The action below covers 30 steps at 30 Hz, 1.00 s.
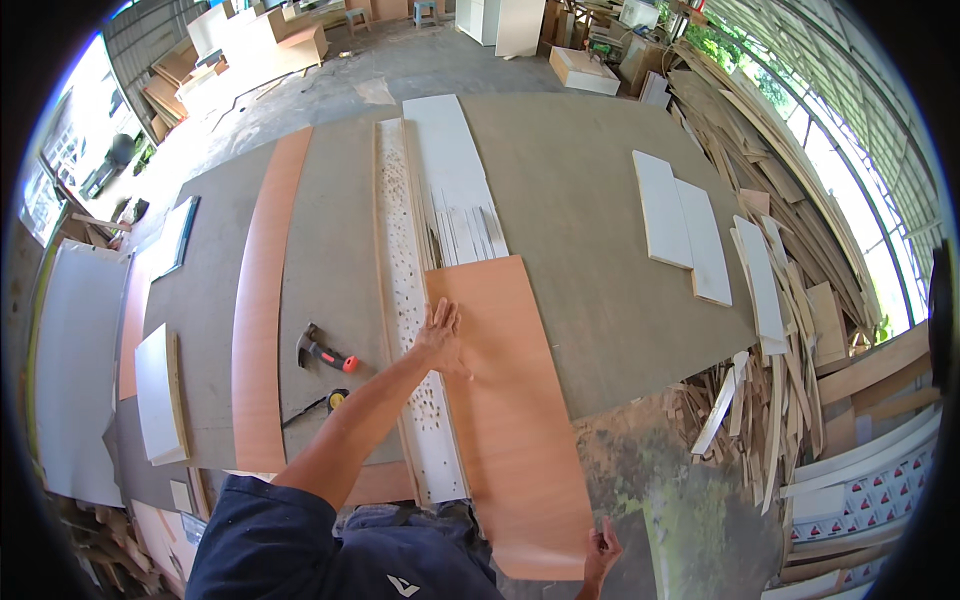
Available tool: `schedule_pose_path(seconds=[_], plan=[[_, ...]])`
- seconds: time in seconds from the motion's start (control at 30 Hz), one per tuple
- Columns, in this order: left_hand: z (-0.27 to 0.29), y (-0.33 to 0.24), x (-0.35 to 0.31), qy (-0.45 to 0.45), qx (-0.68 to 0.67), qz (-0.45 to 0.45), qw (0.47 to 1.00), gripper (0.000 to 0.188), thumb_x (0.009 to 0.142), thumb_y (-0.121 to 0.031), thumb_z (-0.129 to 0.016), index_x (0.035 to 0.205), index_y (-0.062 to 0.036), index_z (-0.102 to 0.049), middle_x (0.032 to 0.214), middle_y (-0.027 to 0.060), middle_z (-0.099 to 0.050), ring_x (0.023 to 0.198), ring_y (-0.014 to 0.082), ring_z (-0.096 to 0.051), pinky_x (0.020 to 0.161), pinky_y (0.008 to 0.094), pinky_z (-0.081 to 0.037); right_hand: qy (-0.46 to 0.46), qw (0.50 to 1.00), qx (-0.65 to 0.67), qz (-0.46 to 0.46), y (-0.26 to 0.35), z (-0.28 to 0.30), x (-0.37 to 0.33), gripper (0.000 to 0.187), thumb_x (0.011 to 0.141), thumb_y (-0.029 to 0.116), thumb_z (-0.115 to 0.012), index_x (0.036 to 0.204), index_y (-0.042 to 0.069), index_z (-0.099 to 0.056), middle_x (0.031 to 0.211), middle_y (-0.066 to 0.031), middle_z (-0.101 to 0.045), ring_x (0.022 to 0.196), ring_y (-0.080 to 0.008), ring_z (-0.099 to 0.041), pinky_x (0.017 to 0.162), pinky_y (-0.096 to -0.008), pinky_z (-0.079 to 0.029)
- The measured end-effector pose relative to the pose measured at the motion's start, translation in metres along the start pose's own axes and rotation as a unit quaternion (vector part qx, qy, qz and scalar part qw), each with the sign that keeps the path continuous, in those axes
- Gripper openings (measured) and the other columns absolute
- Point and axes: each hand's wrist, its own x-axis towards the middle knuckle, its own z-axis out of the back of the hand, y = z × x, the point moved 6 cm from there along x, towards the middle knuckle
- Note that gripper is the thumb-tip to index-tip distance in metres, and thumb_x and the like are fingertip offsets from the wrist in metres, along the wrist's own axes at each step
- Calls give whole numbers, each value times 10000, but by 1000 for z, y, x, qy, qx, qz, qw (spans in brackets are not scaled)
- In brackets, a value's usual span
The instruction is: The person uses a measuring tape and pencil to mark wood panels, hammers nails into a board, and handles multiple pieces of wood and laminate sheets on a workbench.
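A long orange wood-toned laminate sheet (pixel 515 400) lies lengthwise, its near end reaching past the table edge beside my body. My left hand (pixel 440 337) rests on its left edge near the far end, fingers stretched out. At the near right corner, my right hand (pixel 601 550) has its fingers curled at the sheet's edge. Along the left side of the sheet runs a long, narrow white panel (pixel 408 240) with brown rims and many brown specks. Beyond the sheet's far end, a white board (pixel 440 140) carries thin dark-edged strips (pixel 468 232).
A claw hammer (pixel 325 350) and a tape measure (pixel 336 399) lie left of my forearm on the large grey-brown table (pixel 570 180). Another orange strip (pixel 268 300) lies farther left. White boards (pixel 680 225) sit at the right, with scrap wood piles (pixel 790 170) beyond the edge.
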Motion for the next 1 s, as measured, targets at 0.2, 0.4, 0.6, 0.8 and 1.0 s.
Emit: schedule_pose_path(seconds=[0.2, 0.4, 0.6, 0.8, 1.0], plan=[[-2, 2, 10, 19, -11, -3, 1000, 1348, 571, -726, -691, 1467, 132, -164, 1577, 268, -63, 1468, 419, 24, 1153, 613, 6, 28, 994, -96, 52, 36, -1, 4, 227, 812, -15, -676, 1035, -17, -717, 673, -28, -466, 608, -89, -406, 535, -274, -333], [-7, 15, 24, 19, -5, 0, 1000, 1347, 572, -725, -694, 1478, 115, -155, 1581, 265, -46, 1464, 430, 55, 1149, 614, 21, 60, 988, -128, 61, 58, -9, 11, 219, 810, -14, -668, 1024, -21, -713, 667, -40, -477, 590, -90, -423, 531, -281, -348], [4, 25, 35, 38, -11, 16, 999, 1362, 563, -733, -698, 1489, 95, -140, 1588, 251, -7, 1463, 431, 63, 1150, 608, 35, 64, 989, -108, 79, 64, -23, 23, 229, 814, 3, -679, 1040, -27, -704, 675, -23, -480, 589, -79, -402, 518, -271, -311], [11, 36, 44, 60, 13, 51, 997, 1354, 588, -751, -694, 1504, 64, -118, 1599, 216, -14, 1470, 410, 53, 1165, 575, 25, 75, 992, -84, 60, 59, -38, 37, 235, 829, -14, -660, 1061, -16, -695, 669, -12, -427, 586, -78, -384, 528, -264, -317], [0, 46, 46, 52, 32, 26, 998, 1273, 625, -698, -697, 1502, 55, -164, 1603, 203, -28, 1475, 400, 2, 1165, 579, -3, 110, 985, -101, 85, 75, -71, 61, 215, 858, 36, -653, 1055, -43, -690, 692, 8, -498, 595, -62, -401, 529, -259, -330]])
